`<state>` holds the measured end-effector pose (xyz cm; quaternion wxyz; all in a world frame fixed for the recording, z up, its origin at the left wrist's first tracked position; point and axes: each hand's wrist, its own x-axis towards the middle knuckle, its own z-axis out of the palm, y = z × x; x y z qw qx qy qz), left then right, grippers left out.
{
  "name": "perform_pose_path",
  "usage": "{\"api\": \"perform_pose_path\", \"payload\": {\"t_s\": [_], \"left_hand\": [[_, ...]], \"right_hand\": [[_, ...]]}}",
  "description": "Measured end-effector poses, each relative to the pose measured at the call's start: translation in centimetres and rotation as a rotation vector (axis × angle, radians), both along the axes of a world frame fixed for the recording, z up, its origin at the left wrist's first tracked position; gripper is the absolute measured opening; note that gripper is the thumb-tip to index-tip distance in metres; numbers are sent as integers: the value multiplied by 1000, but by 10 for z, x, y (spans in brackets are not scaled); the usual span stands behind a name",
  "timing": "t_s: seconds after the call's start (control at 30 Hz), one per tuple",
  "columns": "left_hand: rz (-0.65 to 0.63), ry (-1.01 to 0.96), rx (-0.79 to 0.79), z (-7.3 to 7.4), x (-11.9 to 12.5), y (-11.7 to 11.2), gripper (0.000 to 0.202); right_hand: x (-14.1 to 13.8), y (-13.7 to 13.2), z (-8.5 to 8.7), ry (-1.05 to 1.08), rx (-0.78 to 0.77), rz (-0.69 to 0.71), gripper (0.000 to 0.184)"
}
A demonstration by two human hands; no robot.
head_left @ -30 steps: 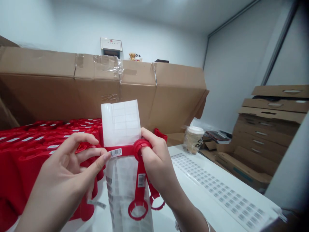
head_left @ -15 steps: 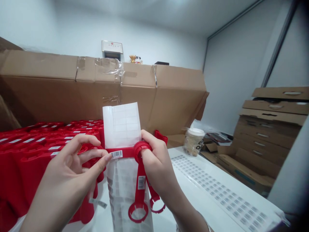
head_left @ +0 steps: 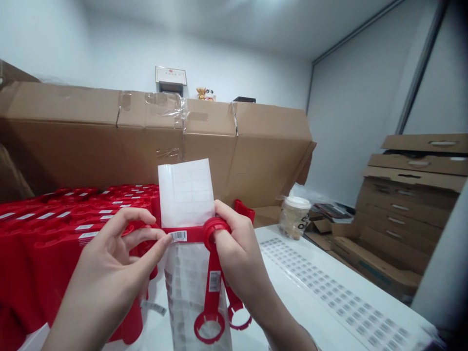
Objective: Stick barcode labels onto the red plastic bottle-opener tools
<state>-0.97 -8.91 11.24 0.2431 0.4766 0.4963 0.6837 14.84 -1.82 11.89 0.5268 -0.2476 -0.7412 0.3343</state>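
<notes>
My right hand (head_left: 237, 253) grips several red plastic strap pieces with ring ends (head_left: 212, 282); one finger passes through a red ring (head_left: 215, 226). A horizontal red strap carries a small barcode label (head_left: 178, 236). My left hand (head_left: 113, 263) has its thumb tip pressed on the strap just left of that label, its other fingers curled above. A white label backing sheet (head_left: 186, 192) stands up behind the strap and hangs down below it.
Rows of red labelled pieces (head_left: 54, 224) fill the left. A long cardboard box (head_left: 146, 141) stands behind. A sheet of barcode stickers (head_left: 329, 292) lies on the white table, with a paper cup (head_left: 292, 217) and stacked flat cartons (head_left: 405, 195) at right.
The view has tilted slightly, so everything sits a little lower. Both hands keep the same hold on the strap and label.
</notes>
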Motion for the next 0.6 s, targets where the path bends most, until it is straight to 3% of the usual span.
{"api": "perform_pose_path", "payload": {"t_s": [0.43, 0.6], "left_hand": [[-27, -30, -21, -3, 1, 5, 45], [9, 97, -65, -3, 5, 9, 39]], "right_hand": [[0, -1, -1, -1, 8, 12, 22], [-2, -1, -4, -30, 46, -11, 22]]}}
